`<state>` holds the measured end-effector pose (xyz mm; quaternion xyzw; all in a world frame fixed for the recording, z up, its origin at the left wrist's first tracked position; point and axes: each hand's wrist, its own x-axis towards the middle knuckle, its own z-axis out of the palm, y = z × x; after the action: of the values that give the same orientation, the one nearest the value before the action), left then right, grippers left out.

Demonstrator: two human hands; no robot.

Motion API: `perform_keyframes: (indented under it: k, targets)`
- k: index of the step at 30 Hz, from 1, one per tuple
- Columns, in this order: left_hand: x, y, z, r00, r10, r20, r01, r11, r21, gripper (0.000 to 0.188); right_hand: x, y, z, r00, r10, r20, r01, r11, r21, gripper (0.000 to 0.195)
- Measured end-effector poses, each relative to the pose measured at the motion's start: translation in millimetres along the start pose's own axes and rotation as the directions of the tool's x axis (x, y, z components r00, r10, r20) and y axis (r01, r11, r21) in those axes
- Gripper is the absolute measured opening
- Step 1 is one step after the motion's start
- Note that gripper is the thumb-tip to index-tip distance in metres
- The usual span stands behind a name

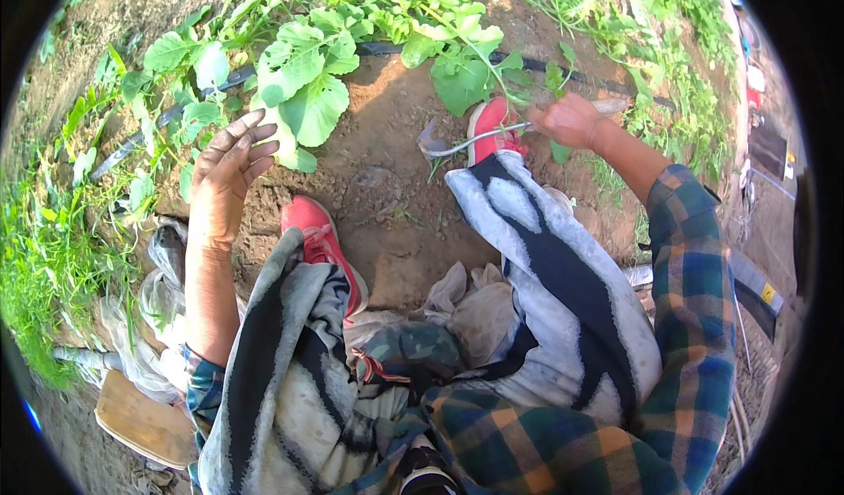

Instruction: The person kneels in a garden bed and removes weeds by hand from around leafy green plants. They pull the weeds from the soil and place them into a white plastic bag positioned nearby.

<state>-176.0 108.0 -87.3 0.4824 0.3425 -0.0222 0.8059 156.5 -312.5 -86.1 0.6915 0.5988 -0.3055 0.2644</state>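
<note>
My right hand (566,120) is closed around a small hand hoe (471,140); its wooden handle end sticks out to the right, and a curved metal shank runs left to a small blade above the soil. A thin green stem lies close to this hand's fingers. My left hand (234,155) is raised at the left with its fingers apart, beside a broad-leaved green plant (315,109). Whether its fingertips touch the pale leaf behind them, I cannot tell. Bare brown soil (395,145) lies between the two hands.
A black irrigation hose (537,66) crosses behind the leaves. My red shoes (316,231) stand on the soil. Crumpled translucent plastic (158,310) and a wooden board (142,419) lie at the lower left. Dense weeds (39,277) grow at the far left, more plants at the upper right.
</note>
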Motion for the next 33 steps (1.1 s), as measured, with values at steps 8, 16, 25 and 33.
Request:
perform_keyframes:
  k: [8, 16, 25, 33]
  targets:
    - [11, -5, 36, 0.999, -0.019, 0.032, 0.019, 1.0, -0.006, 0.041, 27, -54, 25, 0.977, 0.105, -0.185, -0.07, 0.98, 0.186, 0.019]
    - [4, 66, 54, 0.965, -0.144, 0.219, -0.01, 0.817, 0.577, 0.042, -22, -59, 32, 0.954, 0.068, -0.292, 0.048, 0.926, 0.374, 0.027]
    - [67, 108, 119, 0.906, 0.003, 0.424, -0.414, 0.218, 0.884, 0.05, 65, -116, -1, 0.886, 0.015, -0.463, 0.245, 0.833, 0.496, 0.025]
    - [139, 84, 138, 0.854, 0.272, 0.444, -0.501, 0.191, 0.844, 0.056, 14, -69, -156, 0.821, -0.57, 0.007, 0.274, 0.407, 0.871, 0.033]
